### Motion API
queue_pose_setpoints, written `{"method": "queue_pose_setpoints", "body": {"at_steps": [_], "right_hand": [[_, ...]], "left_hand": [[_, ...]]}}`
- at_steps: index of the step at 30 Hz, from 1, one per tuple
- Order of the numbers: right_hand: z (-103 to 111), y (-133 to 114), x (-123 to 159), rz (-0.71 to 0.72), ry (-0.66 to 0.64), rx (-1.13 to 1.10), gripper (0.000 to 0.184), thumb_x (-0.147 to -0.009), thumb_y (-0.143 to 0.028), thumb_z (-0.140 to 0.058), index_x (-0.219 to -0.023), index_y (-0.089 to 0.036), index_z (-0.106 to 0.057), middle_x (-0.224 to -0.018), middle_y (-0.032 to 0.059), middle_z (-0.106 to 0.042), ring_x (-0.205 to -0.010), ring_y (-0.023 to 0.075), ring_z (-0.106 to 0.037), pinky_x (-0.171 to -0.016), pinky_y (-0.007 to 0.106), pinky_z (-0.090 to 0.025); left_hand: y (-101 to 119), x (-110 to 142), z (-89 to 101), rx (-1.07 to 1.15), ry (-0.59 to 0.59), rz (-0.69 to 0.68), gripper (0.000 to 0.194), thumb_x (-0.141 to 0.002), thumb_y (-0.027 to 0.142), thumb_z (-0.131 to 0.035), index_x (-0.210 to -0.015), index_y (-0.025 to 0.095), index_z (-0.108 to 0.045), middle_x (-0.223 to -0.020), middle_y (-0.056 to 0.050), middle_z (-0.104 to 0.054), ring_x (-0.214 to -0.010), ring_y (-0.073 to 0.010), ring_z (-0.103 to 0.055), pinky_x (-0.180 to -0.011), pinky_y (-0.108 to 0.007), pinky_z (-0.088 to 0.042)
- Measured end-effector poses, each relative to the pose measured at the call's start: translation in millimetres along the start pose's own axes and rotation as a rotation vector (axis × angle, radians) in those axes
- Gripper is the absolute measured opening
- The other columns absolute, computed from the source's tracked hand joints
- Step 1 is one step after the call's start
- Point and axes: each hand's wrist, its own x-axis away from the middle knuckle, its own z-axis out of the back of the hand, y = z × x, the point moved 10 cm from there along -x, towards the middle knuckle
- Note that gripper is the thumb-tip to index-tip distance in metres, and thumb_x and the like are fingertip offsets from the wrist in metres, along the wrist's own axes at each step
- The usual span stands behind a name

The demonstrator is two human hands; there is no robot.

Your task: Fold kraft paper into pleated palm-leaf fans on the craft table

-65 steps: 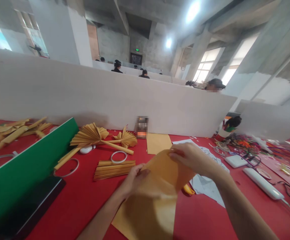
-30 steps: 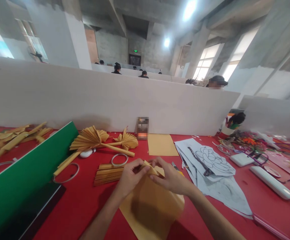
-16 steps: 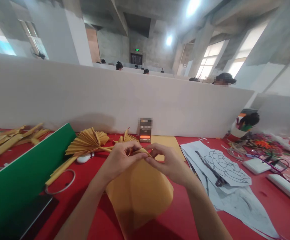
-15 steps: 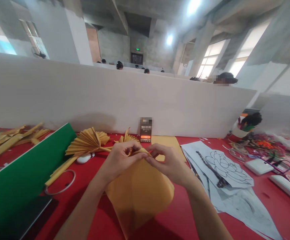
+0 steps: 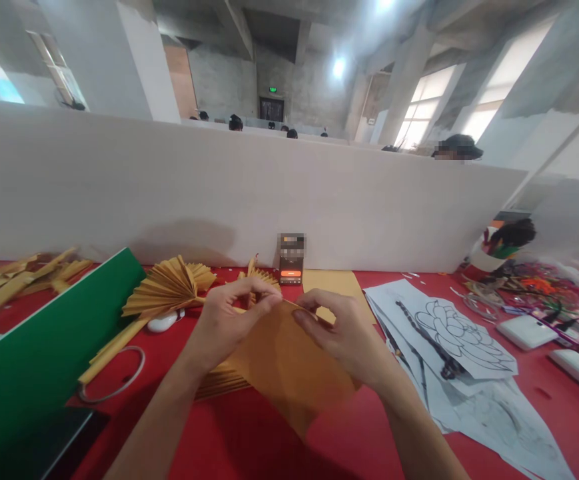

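Note:
A sheet of yellow-brown paper [image 5: 289, 367] hangs from both hands above the red table. My left hand [image 5: 229, 320] pinches its top edge between thumb and fingers. My right hand [image 5: 332, 323] grips the same edge a little to the right, with the thumb in front. Beneath the sheet, partly hidden by it and my left forearm, lies a pleated piece of yellow paper [image 5: 222, 381]. Just beyond my left hand sit a folded paper fan [image 5: 166, 287] and a smaller pleated piece [image 5: 264, 275]. A phone [image 5: 292, 260] stands upright behind the hands.
A green board [image 5: 54, 313] leans at the left, near paper strips [image 5: 19, 283]. Flat yellow paper [image 5: 336, 287] lies behind my right hand. On the right are flower drawings [image 5: 462, 337], a white power bank [image 5: 526, 331] and a brush holder [image 5: 492, 253]. A white partition [image 5: 249, 193] closes the back.
The yellow-brown sheet has swung to the right and its lower part has lifted, uncovering the pleated paper at lower left. My hands have moved slightly apart along its top edge.

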Motion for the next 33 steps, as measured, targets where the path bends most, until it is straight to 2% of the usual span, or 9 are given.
{"method": "queue_pose_setpoints", "body": {"at_steps": [4,8,12,17,20,23,26,33], "right_hand": [[8.4,0.0,2.7,-0.043,-0.02,0.036,0.018,-0.102,-0.025,-0.055,-0.091,-0.023,-0.069,-0.081,-0.001,-0.067,-0.072,0.0137,-0.058,-0.061,0.025,-0.044],[13.0,4.9,4.7,-0.07,-0.038,0.087,0.021,-0.103,-0.027,-0.054,-0.089,-0.023,-0.069,-0.08,-0.0017,-0.069,-0.07,0.0135,-0.058,-0.061,0.025,-0.043],[11.8,7.1,4.3,-0.063,-0.03,0.15,0.018,-0.101,-0.024,-0.056,-0.087,-0.024,-0.067,-0.078,-0.0023,-0.069,-0.067,0.0133,-0.057,-0.059,0.025,-0.042],[2.6,-3.9,1.1,0.03,0.019,0.071,0.014,-0.1,-0.022,-0.058,-0.091,-0.024,-0.069,-0.087,0.0005,-0.072,-0.08,0.0154,-0.064,-0.069,0.026,-0.05],[0.9,-11.4,0.7,0.092,0.092,0.05,0.013,-0.099,-0.021,-0.059,-0.092,-0.024,-0.069,-0.086,0.0005,-0.072,-0.081,0.0157,-0.065,-0.074,0.028,-0.052],[2.3,-11.3,1.8,0.088,0.131,0.089,0.014,-0.097,-0.018,-0.061,-0.088,-0.024,-0.067,-0.085,-0.0005,-0.072,-0.079,0.0152,-0.064,-0.076,0.029,-0.052],[8.0,-8.1,2.8,0.045,0.122,0.123,0.017,-0.098,-0.018,-0.058,-0.084,-0.024,-0.066,-0.083,-0.0001,-0.071,-0.078,0.0157,-0.064,-0.073,0.029,-0.052],[31.2,3.8,5.3,-0.039,0.061,0.15,0.017,-0.098,-0.02,-0.055,-0.086,-0.024,-0.066,-0.085,-0.0005,-0.073,-0.078,0.0155,-0.066,-0.069,0.028,-0.05]], "left_hand": [[-4.1,0.4,29.3,-0.067,0.1,0.011,0.02,-0.094,0.043,-0.071,-0.09,0.024,-0.073,-0.086,0.001,-0.071,-0.08,-0.016,-0.063,-0.071,-0.026,-0.048],[-1.8,2.1,39.4,-0.151,0.058,-0.001,0.02,-0.096,0.044,-0.068,-0.093,0.025,-0.071,-0.088,0.001,-0.071,-0.08,-0.0161,-0.062,-0.067,-0.025,-0.049],[4.8,4.7,25.8,-0.234,-0.056,-0.022,0.016,-0.097,0.042,-0.067,-0.094,0.027,-0.073,-0.091,0.001,-0.072,-0.083,-0.0167,-0.063,-0.066,-0.023,-0.049],[23.5,5.4,-3.2,-0.23,-0.145,-0.134,0.012,-0.101,0.03,-0.061,-0.096,0.026,-0.071,-0.096,0.001,-0.073,-0.091,-0.016,-0.065,-0.079,-0.025,-0.052],[28.1,5.3,-15.4,-0.219,-0.157,-0.153,0.013,-0.102,0.025,-0.058,-0.095,0.025,-0.069,-0.095,0.001,-0.072,-0.088,-0.0153,-0.065,-0.078,-0.025,-0.051],[28.7,5.8,-16.9,-0.232,-0.139,-0.14,0.014,-0.102,0.027,-0.057,-0.093,0.024,-0.067,-0.093,0.001,-0.071,-0.086,-0.0155,-0.065,-0.072,-0.024,-0.05],[25.2,5.8,-4.7,-0.265,-0.091,-0.095,0.015,-0.102,0.035,-0.058,-0.094,0.025,-0.067,-0.094,0.0,-0.071,-0.085,-0.0169,-0.065,-0.068,-0.024,-0.05],[9.5,4.3,56.4,-0.415,0.16,-0.033,0.024,-0.097,0.049,-0.063,-0.098,0.026,-0.071,-0.098,0.0,-0.075,-0.087,-0.0211,-0.067,-0.07,-0.027,-0.051]]}}
